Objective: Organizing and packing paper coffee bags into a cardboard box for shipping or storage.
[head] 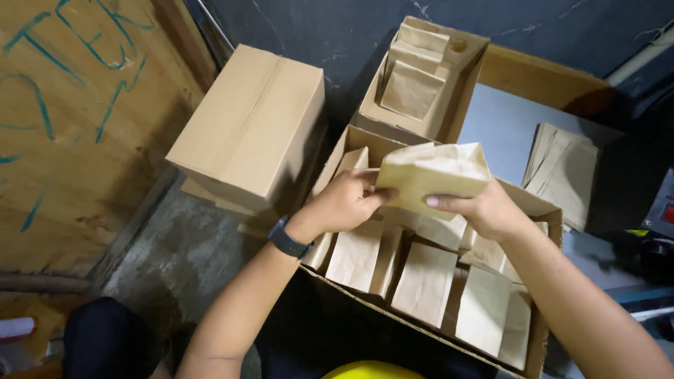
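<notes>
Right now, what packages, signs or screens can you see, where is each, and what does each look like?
Filled brown paper bag: held in both hands, left hand, right hand.
Open carton: under the hands, rows of brown bags.
Closed carton: left, plain brown.
Second open carton: behind, brown bags inside.
Flat bags: right, stacked.
Wooden board: far left, teal handwriting.

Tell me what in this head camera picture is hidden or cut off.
- Inside of paper bag: closed, left hand and right hand cover its lower edge.
- Open carton: near corner runs off the bottom edge.
- Contents of closed box: flaps shut.
- Yellow object: cut by the bottom edge.
</notes>
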